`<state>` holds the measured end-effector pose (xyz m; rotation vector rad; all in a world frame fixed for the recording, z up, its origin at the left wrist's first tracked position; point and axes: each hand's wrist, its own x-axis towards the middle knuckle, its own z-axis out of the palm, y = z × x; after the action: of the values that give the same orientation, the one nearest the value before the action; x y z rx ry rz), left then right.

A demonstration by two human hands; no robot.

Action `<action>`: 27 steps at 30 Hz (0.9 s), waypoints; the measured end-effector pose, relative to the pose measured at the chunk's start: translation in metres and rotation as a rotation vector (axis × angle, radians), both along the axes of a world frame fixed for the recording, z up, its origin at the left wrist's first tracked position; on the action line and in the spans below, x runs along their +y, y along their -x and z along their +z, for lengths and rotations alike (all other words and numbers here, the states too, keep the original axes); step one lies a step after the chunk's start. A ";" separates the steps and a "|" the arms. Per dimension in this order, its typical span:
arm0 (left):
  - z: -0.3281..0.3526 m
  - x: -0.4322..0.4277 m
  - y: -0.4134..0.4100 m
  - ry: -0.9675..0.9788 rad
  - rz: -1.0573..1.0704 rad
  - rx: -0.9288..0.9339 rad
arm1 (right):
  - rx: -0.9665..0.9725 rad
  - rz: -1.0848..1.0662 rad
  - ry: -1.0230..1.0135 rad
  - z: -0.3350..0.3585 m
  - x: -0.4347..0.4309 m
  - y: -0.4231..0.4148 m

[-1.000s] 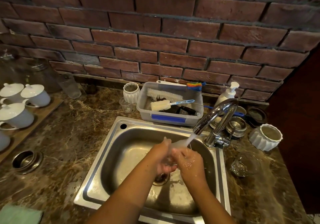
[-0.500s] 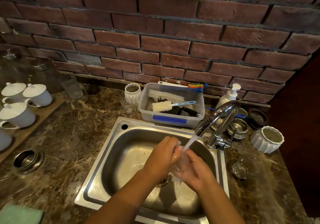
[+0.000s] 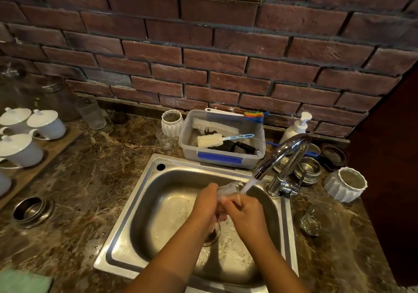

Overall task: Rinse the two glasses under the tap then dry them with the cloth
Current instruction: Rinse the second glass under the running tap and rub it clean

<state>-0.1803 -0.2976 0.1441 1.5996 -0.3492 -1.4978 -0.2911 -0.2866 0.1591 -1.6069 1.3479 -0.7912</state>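
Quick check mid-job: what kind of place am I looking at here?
Most likely a kitchen or cafe washing-up corner: a steel sink set in a marble counter, a running tap, a tub of cleaning brushes, and lidded white cups on a tray.

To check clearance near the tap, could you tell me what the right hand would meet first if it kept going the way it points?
Probably the glass it already touches, with the left hand just behind; depth is unclear.

Second glass [image 3: 313, 219] right of sink [image 3: 126, 238]; cloth [image 3: 22, 281] at its left.
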 end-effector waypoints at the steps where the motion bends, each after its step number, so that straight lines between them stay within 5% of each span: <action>1: 0.000 0.000 0.003 0.086 -0.027 -0.153 | -0.143 -0.092 -0.118 -0.003 -0.001 -0.001; 5: 0.003 0.009 0.006 0.517 -0.308 -0.818 | -0.858 -0.337 -0.770 -0.014 -0.004 0.005; 8: 0.000 0.006 0.002 0.657 -0.652 -1.166 | -1.017 -0.283 -0.914 -0.019 -0.005 0.017; 11: 0.007 0.003 0.001 0.547 -0.613 -0.961 | -0.947 -0.310 -0.824 -0.023 -0.006 0.017; 14: 0.006 -0.001 0.005 0.306 -0.405 -0.630 | -0.545 -0.330 -0.529 -0.022 -0.006 0.009; 18: 0.018 -0.005 0.004 -0.120 -0.156 -0.064 | -0.084 -0.043 -0.031 -0.011 -0.003 0.008; 21: 0.016 0.002 -0.008 -0.158 -0.057 0.231 | 0.003 0.127 0.093 -0.006 0.000 0.011; 24: 0.009 0.003 -0.004 -0.064 -0.023 0.160 | -0.011 0.113 0.064 -0.004 -0.002 0.009; 27: 0.008 0.000 0.004 0.103 -0.030 -0.213 | -0.214 -0.056 -0.095 -0.005 0.000 0.001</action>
<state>-0.1845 -0.2971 0.1519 1.6813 -0.5634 -1.3118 -0.2919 -0.2871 0.1541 -1.3747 1.2616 -0.8928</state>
